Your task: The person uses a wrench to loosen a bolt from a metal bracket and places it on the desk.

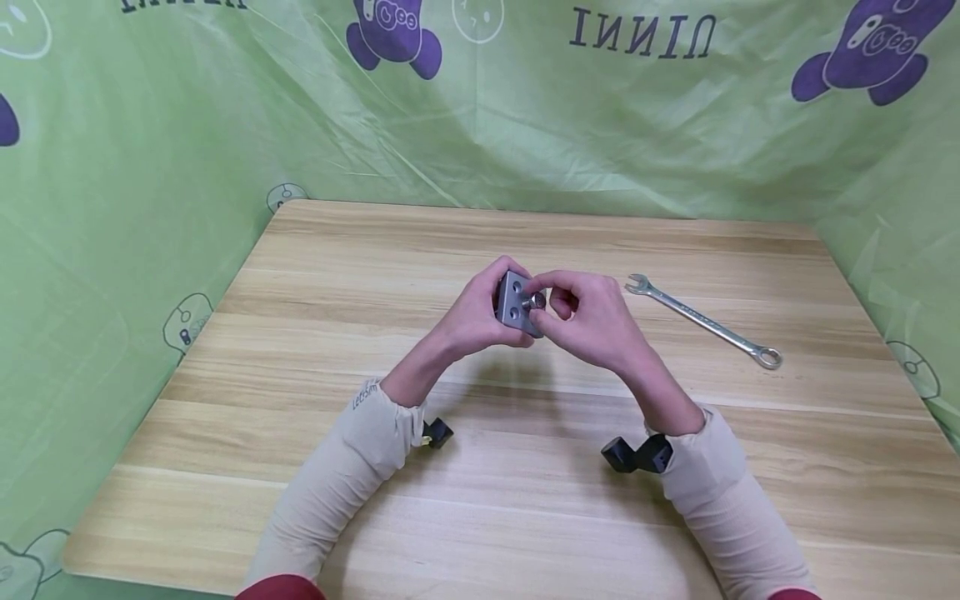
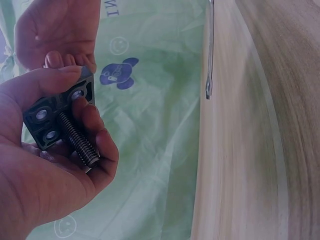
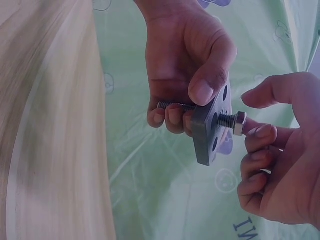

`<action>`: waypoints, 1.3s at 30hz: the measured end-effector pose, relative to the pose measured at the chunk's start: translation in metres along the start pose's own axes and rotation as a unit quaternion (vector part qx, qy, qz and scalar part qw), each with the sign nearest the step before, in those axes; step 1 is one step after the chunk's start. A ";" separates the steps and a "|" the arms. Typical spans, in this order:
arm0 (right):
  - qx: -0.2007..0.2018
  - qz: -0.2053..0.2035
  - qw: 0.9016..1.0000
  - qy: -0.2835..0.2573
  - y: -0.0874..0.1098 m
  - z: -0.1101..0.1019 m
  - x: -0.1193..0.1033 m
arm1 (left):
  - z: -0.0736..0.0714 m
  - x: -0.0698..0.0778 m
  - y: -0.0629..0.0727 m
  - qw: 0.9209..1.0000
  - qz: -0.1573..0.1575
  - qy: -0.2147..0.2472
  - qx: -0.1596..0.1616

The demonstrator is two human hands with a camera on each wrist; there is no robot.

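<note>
My left hand grips a grey block-like plate with several round holes, its fingers wrapped behind it. A hex bolt runs through the plate. Its head and a short length of thread stick out on the right hand's side. A longer threaded end comes out at the back, beside the left fingers. My right hand is at the bolt head, the index finger against it and bent about it. In the right wrist view the right thumb stands slightly apart from the head.
A combination wrench lies slanted on the wooden table, right of the hands. Green printed cloth hangs behind the table and at both sides. Black wrist devices sit at both sleeves.
</note>
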State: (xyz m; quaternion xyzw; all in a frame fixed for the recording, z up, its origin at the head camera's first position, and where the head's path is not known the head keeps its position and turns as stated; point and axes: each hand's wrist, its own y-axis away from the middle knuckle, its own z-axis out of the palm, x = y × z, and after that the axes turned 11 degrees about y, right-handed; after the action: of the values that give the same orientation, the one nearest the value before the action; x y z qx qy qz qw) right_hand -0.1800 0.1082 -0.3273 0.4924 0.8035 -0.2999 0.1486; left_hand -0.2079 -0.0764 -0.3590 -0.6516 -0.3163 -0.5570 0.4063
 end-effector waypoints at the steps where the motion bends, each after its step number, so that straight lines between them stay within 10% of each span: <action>1: -0.003 0.000 1.000 -0.005 0.000 0.000 0.000 | 0.000 0.000 0.000 1.000 0.000 -0.001 -0.001; 17: 0.001 -0.025 0.999 -0.025 0.002 0.001 -0.002 | 0.000 -0.001 0.001 1.000 -0.001 -0.018 -0.003; 25: 0.046 0.028 0.998 0.036 0.000 0.000 0.000 | 0.001 0.000 0.000 1.000 0.000 -0.019 0.006; 39: -0.037 0.099 0.985 0.133 -0.003 0.006 0.002 | 0.000 0.000 0.001 1.000 0.002 -0.015 0.007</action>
State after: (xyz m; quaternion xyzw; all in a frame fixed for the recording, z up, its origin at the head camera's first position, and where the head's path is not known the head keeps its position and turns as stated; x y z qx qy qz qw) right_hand -0.1835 0.1053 -0.3319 0.5991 0.7740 -0.1853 0.0872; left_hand -0.2071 -0.0764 -0.3596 -0.6578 -0.3250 -0.5442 0.4069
